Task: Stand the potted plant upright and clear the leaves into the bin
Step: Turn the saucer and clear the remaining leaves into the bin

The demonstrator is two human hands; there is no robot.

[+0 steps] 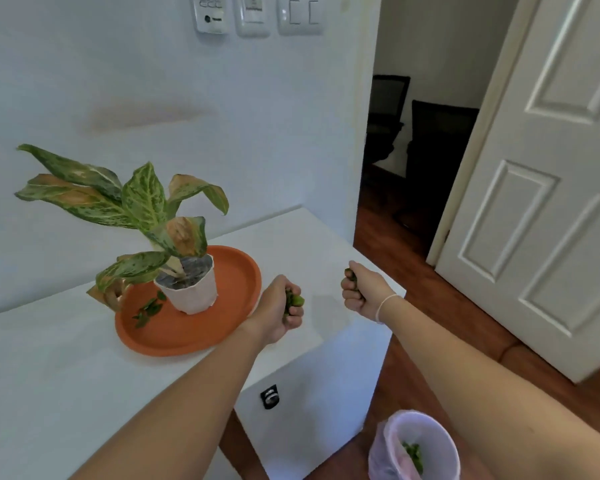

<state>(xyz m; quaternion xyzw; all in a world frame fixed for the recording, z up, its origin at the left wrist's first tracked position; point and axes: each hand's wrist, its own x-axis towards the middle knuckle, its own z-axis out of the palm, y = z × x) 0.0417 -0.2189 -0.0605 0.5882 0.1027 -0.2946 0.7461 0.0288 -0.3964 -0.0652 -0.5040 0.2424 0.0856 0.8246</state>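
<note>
The potted plant (187, 285), in a white pot with mottled green and brown leaves, stands upright on an orange tray (236, 306) on the white table. A few small loose leaves (149, 310) lie on the tray left of the pot. My left hand (281, 310) is a fist at the tray's right rim, closed on green leaves. My right hand (361, 292) hovers further right over the table corner, also closed on green leaves. The bin (416, 448), lined with a pale bag, stands on the floor below my right forearm with some leaves inside.
The white table (66, 375) runs along the wall and ends at a corner near my right hand. A small black object (269, 396) hangs on the table's side. An open white door (551, 202) and wooden floor lie to the right.
</note>
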